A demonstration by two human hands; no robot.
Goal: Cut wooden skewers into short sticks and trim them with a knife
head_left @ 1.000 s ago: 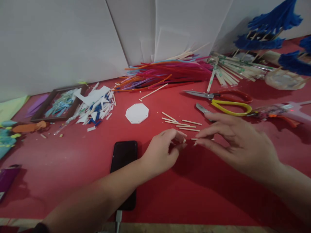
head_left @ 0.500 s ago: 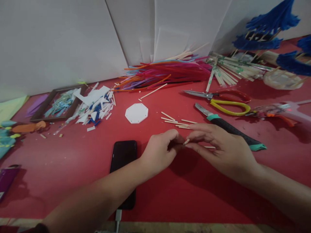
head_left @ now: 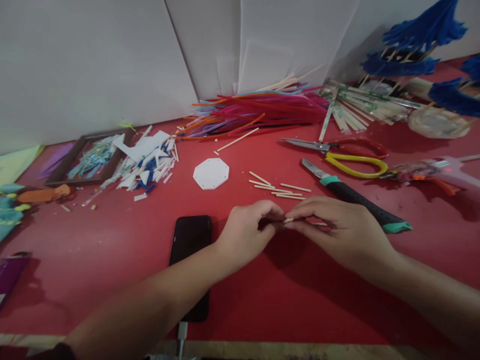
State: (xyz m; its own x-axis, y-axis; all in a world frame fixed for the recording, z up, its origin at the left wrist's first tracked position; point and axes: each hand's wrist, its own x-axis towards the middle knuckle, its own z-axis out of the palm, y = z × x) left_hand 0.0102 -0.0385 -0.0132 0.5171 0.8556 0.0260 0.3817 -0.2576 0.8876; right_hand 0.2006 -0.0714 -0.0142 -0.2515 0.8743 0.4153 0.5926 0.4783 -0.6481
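Several short, thin wooden sticks point(head_left: 288, 220) are pinched between my hands above the red table, only their pale ends showing. My left hand point(head_left: 249, 232) is closed around them, with the fingertips hidden behind the thumb. My right hand point(head_left: 333, 225) is closed too, thumb and index finger pressed at the stick ends. Just beyond my fingers lies a loose group of cut sticks point(head_left: 272, 187). Another stick point(head_left: 320, 224) shows between my right fingers; whether it is held or lies on the table I cannot tell. A white octagonal plate point(head_left: 211, 174) with small holes lies farther left.
A black phone point(head_left: 191, 250) with a cable lies left of my hands. To the right are a utility knife point(head_left: 360, 205), scissors point(head_left: 356, 159) and a glue gun point(head_left: 435, 172). Pipe cleaners point(head_left: 262, 112) are piled behind; paper scraps point(head_left: 150, 160) lie left. Blue-roofed models point(head_left: 412, 50) stand back right.
My right index finger has come down from its raised position, and its tip now meets the thumb at the stick ends. My left hand has hardly moved.
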